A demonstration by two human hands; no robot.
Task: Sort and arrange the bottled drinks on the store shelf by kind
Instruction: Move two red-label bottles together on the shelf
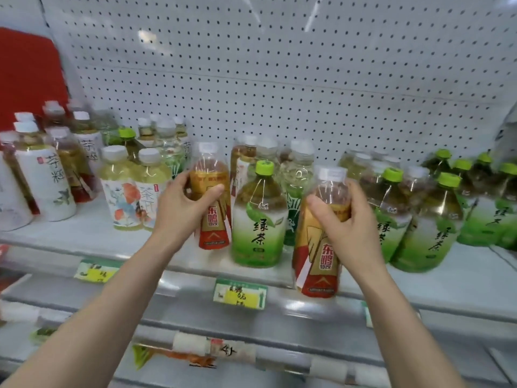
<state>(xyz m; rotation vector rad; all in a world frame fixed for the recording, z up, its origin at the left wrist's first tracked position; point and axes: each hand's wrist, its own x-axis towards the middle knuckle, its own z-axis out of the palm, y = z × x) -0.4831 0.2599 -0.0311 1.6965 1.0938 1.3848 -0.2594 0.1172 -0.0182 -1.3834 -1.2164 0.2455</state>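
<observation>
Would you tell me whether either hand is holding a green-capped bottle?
No, the left-hand bottle and right-hand bottle, gripped by the left hand and right hand, have pale caps and red-and-gold labels.

"东鹏" on left red-gold bottle (213, 219), "东鹏" on right red-gold bottle (327, 259), "绿茶" on green-capped bottle (258, 228)

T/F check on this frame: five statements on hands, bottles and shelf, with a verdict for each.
1. The left hand grips the left gold-and-red bottle; the right hand grips the right gold-and-red bottle. True.
2. The green-tea bottle between them has a white cap. False: its cap is green.
3. The green-capped bottles cluster toward the right of the shelf. True.
4. The back panel is glass. False: it is white pegboard.
5. Price tags sit on the shelf's front edge. True.
</observation>
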